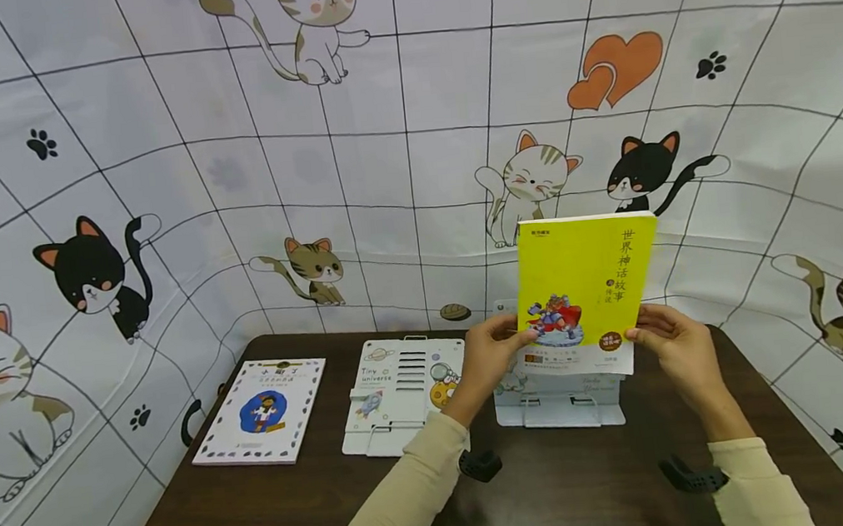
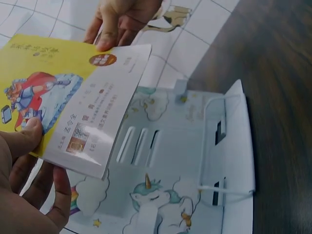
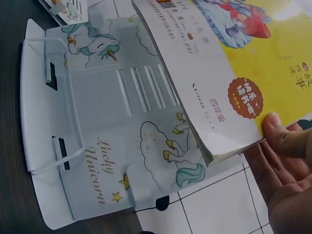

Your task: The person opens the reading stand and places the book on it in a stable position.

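Note:
A yellow and white paperback book is held upright between both hands, its front cover facing the head camera. The left hand grips its lower left edge, thumb on the cover and fingers behind. At the lower right edge the right hand pinches it the same way, as the right wrist view also shows. Behind and below the book stands a white unicorn book stand with a wire page holder across its bottom ledge. In the head view the book hides most of this stand.
Left of the unicorn stand is a second white book stand printed "Tiny universe". A white book with a blue circle lies at the table's left. The dark wooden table meets a cat-patterned curtain at the back.

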Available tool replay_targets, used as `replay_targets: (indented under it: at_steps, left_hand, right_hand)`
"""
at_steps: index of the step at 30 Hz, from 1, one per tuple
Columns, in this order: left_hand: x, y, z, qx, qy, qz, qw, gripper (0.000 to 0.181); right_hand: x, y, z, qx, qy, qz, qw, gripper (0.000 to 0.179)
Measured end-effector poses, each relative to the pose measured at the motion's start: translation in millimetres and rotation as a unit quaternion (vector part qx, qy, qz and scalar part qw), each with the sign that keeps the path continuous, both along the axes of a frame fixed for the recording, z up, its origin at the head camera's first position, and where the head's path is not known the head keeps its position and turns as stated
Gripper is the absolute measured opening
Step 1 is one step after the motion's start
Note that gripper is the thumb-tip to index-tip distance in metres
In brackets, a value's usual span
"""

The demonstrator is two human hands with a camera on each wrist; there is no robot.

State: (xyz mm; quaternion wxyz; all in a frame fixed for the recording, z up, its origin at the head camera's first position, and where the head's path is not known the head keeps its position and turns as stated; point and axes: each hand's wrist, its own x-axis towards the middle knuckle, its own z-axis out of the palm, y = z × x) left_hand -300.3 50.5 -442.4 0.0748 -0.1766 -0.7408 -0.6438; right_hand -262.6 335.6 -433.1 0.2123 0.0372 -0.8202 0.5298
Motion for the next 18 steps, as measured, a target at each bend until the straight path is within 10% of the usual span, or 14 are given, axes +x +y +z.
replay_targets:
  at_steps: [18]
  left_hand:
    - [-8.2, -6.0, -16.4, -0.026, -0.014, 0.045, 0.9986, 0.029]
  right_hand:
    - [-23.4, -18.0, -11.4, 0.056, -0.035, -0.061, 0.996, 0.034]
